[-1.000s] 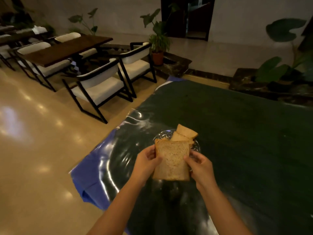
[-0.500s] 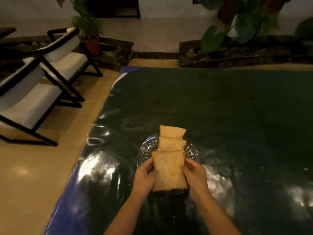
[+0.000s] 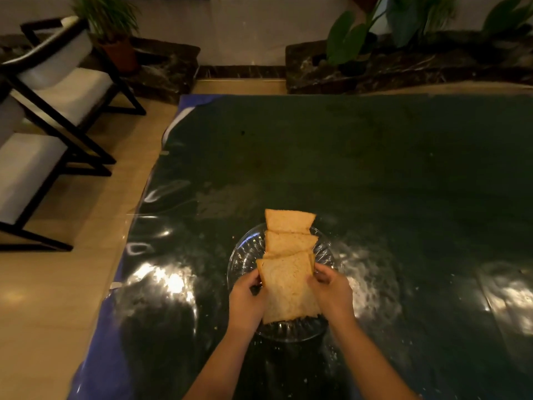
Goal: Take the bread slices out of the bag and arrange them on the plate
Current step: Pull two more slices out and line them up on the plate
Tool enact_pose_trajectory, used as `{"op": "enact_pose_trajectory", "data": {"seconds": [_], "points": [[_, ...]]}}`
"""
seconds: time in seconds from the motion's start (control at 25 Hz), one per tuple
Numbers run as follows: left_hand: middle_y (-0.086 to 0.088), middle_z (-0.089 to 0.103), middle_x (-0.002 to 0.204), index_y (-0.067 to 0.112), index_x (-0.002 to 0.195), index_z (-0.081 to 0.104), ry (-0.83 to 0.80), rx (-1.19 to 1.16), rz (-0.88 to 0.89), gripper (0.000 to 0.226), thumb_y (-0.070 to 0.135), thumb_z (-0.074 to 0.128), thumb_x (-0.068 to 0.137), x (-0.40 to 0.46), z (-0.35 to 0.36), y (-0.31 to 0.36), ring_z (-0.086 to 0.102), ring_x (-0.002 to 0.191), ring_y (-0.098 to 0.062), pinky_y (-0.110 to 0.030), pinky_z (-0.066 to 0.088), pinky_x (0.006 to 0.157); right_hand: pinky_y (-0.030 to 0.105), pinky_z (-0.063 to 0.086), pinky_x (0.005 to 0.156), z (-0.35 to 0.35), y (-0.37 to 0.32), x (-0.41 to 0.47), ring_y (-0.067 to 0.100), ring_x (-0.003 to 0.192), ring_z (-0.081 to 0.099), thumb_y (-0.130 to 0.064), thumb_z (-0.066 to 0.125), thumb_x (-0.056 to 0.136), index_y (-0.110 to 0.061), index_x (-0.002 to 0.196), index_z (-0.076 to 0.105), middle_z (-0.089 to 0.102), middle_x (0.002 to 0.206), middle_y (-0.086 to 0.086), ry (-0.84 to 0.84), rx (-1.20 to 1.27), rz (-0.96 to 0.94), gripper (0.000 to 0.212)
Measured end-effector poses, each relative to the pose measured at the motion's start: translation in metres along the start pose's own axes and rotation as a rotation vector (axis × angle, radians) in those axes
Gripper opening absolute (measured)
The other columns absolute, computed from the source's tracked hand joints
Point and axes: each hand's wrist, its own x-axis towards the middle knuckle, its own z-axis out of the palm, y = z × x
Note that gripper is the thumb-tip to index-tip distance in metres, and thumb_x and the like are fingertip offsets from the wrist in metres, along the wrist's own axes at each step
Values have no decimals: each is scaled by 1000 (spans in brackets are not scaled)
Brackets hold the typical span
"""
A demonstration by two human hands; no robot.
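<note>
- Head view: the nearest bread slice sat over the near part of the glass plate, its long axis running away from the person, overlapping the two slices beyond.
- Left hand and right hand pinched its side edges, equally near.
- Compared with half a second earlier, the slice had come lower, toward the plate.
- No bag showed.

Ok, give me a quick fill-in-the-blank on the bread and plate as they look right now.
1. The near bread slice is held by ____ hands.
2. The slices lie on a clear ____ plate.
3. The left hand grips the slice's ____ edge; the right hand grips the opposite one.
4. Beyond the held slice, ____ more slices show.

Missing: both; glass; left; two
</note>
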Motion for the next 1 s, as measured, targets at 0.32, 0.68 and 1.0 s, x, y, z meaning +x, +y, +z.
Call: {"op": "enact_pose_trajectory", "data": {"seconds": [0.32,0.68,1.0], "points": [[7,64,84,22,114,62,59,65,-46,39,4,65,79,2,-3,6,58,77,-2,-11,41,62,15,34,52,-1,-4,-1,5,69,58,-20,67,77,-16,91,67,61,72,-9,62,-57,52,14],[11,63,80,27,117,59,24,67,-24,45,6,66,78,-11,-3,21,61,79,-6,-25,52,75,41,55,80,-11,-16,-16,23,80,66,-11,69,73,-14,92,63,67,83,3,-53,-16,99,21],[0,69,96,20,122,57,14,21,-66,47,6,67,79,-22,-8,9,64,92,-13,-33,53,84,33,57,66,-21,4,-32,17,72,64,-3,65,74,-14,86,63,64,76,1,-129,144,140,16]]}}
